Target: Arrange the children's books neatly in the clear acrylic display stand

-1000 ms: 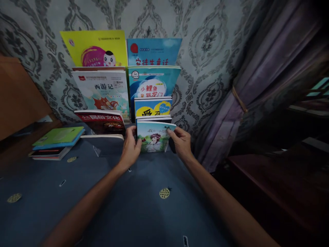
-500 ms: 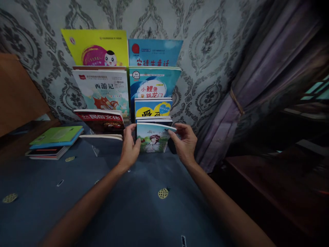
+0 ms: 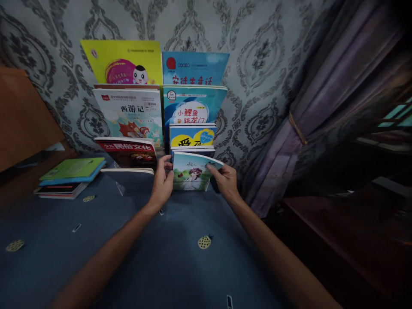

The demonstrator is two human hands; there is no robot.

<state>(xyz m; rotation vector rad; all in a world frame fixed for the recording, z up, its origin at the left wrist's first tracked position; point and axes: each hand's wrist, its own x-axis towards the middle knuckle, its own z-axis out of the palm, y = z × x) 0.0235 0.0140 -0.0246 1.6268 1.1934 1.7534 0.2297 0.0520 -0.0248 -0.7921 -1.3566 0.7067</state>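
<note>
A light blue-green book with a girl on its cover stands at the front of the right column of books. My right hand pinches its top right corner, thumb on the cover. At the book's left edge is my left hand, fingers curled and apart, with the thumb close to the edge. Behind it rise a yellow-and-blue book, a teal book and a blue book. The left column has a yellow-green book, a white-topped book and a dark red book.
On the blue cloth at the left lies a stack of flat books. A brown wooden board stands beyond it. Patterned wallpaper is behind the books, and a purple curtain hangs at the right.
The front book's top right corner has bent or tilted a little to the right. My right hand has moved slightly left and down, and my left thumb has shifted off the cover to the edge.
</note>
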